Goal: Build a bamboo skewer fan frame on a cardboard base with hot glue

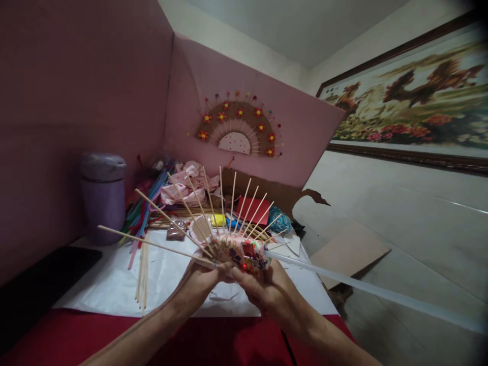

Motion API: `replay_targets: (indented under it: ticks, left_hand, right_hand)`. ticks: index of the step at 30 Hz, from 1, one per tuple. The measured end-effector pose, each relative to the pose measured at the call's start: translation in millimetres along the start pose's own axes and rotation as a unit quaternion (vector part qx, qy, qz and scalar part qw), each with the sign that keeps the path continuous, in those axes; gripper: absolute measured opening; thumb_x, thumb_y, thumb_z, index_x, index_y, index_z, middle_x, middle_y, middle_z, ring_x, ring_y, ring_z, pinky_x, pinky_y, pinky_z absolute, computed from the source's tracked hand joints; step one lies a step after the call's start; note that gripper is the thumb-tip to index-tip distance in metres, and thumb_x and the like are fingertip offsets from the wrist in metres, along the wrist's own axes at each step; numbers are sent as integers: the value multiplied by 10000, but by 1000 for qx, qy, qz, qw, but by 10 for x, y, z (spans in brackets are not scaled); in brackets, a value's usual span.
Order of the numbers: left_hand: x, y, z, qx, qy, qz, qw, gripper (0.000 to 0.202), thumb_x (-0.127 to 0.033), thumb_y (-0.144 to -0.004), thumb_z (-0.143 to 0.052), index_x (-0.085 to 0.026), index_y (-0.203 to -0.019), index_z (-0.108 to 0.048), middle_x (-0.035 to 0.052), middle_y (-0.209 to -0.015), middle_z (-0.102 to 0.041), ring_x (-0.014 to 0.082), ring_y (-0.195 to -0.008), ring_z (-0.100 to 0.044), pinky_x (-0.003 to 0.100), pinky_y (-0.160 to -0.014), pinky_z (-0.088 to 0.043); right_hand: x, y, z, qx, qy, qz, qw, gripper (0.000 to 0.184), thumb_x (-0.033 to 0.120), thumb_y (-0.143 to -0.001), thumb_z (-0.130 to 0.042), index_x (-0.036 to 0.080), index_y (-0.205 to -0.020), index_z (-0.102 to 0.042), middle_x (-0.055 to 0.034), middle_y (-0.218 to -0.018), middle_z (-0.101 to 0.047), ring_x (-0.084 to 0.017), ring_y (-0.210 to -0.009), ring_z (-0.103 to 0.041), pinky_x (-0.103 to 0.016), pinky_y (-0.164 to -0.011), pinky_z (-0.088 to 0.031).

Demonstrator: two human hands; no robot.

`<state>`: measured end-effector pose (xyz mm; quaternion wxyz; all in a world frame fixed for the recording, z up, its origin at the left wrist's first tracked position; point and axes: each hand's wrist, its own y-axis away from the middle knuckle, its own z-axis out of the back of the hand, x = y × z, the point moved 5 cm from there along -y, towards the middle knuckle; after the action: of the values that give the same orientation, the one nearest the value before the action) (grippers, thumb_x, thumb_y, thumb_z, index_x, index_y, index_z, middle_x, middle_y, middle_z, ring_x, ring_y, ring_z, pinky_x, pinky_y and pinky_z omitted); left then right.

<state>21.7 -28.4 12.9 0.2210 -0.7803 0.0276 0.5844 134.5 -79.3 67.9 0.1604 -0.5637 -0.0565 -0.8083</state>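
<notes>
My left hand [213, 277] is closed around the lower end of a half-made fan of thin wooden sticks [233, 203], which spread outward in a half circle. A pale polka-dot piece [196, 229] shows at the fan's base, partly covered. My right hand [270, 290] grips a flower-patterned hot glue gun [244, 250] with a small red light lit. From its back a long translucent glue stick [366, 287] runs off to the right. The gun lies in front of the sticks' lower ends, close to my left fingers. Its nozzle is hard to make out.
A purple lidded cup [102, 198] stands at left. Loose wooden sticks [142, 279] lie on the white sheet [95, 284]. Behind are pink dotted cloth [183, 188], red paper [253, 209] and blue yarn [280, 222]. A finished-looking fan [238, 114] is pinned on the pink board [305, 122].
</notes>
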Motion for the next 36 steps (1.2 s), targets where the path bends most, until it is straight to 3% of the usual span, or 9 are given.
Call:
replay_targets:
  ticks: [4,9,18,22,26,32,36]
  left_hand:
    - [-23,-23,36,-26,-7,-55,998,212,-250,-663,-673,-182,-862,-701,51,-839,-717,245,-825,-639,352,-785,-506]
    - [-25,-41,7,-16,18,-39,999,231,-226,-619,-672,-197,-843,-720,45,-915,-721,254,-882,-629,346,-825,-488]
    - [10,-12,47,-13,-42,-33,999,237,-284,-674,-673,-202,-892,-721,54,-952,-717,244,-907,-620,337,-851,-465]
    - [2,-17,1,29,-3,-52,998,240,-322,-692,-667,-193,-888,-715,56,-917,-716,237,-849,-632,343,-811,-483]
    - [33,-54,-11,27,39,-61,997,218,-300,-662,-701,-185,-846,-712,47,-835,-713,241,-825,-637,347,-791,-494]
    - [100,-25,-12,30,30,-9,999,280,-339,-703,-686,-188,-938,-699,65,-870,-714,249,-837,-644,328,-722,-516]
    - [46,10,-47,51,15,-3,999,315,-378,-755,-631,-180,-994,-689,87,-939,-708,235,-781,-650,321,-654,-528]
  right_hand:
    - [41,8,-70,17,28,9,999,261,415,-827,-541,162,-776,-584,35,-617,-403,-82,-581,-313,-199,-534,-306]
    - [-26,5,-88,24,39,-7,999,276,423,-815,-538,160,-770,-608,21,-605,-430,-97,-582,-319,-212,-518,-297]
    - [-139,-1,-76,34,56,-48,997,227,382,-810,-544,174,-720,-539,39,-602,-374,-91,-569,-283,-224,-523,-265]
    - [-123,-27,-74,45,51,-29,997,173,299,-815,-529,172,-703,-492,39,-627,-367,-90,-594,-281,-220,-522,-253]
    - [-62,-54,-43,27,27,16,999,147,277,-807,-539,162,-716,-537,33,-641,-404,-94,-616,-324,-213,-561,-302]
    - [0,-69,8,12,11,-10,1000,200,349,-807,-565,155,-801,-613,23,-663,-483,-85,-597,-368,-192,-516,-317]
    - [-4,-80,44,1,-26,-15,1000,189,324,-781,-606,156,-694,-599,41,-563,-449,-77,-547,-378,-187,-529,-351]
